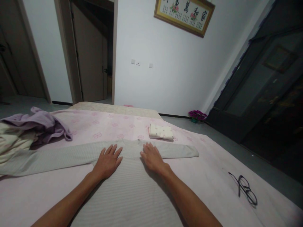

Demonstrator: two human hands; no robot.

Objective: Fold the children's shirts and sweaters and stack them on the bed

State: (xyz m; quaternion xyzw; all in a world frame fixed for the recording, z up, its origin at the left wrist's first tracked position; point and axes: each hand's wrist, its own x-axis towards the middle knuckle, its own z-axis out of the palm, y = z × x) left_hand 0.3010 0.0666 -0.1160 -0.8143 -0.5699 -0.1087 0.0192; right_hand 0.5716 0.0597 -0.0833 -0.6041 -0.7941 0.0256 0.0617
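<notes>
A pale grey ribbed long-sleeved shirt (127, 189) lies spread flat, with its collar at the far side and both sleeves stretched outward. My left hand (108, 161) rests palm down on the shirt near its left shoulder, fingers spread. On the other side of the collar, my right hand (151, 157) lies flat on the cloth by the right shoulder, its fingers extended. Neither hand grips the fabric. The left sleeve reaches toward a heap of clothes, and the right sleeve ends at a cuff on the pink sheet. My forearms cover parts of the shirt's sides.
The shirt lies on a pink flowered sheet (208, 176). A folded cream cloth (161, 131) sits beyond the right sleeve. Purple clothing (50, 124) and cream clothing (14, 140) are piled at the left. Black-framed glasses (246, 189) rest near the right edge. Purple flowers (197, 115) stand on the floor.
</notes>
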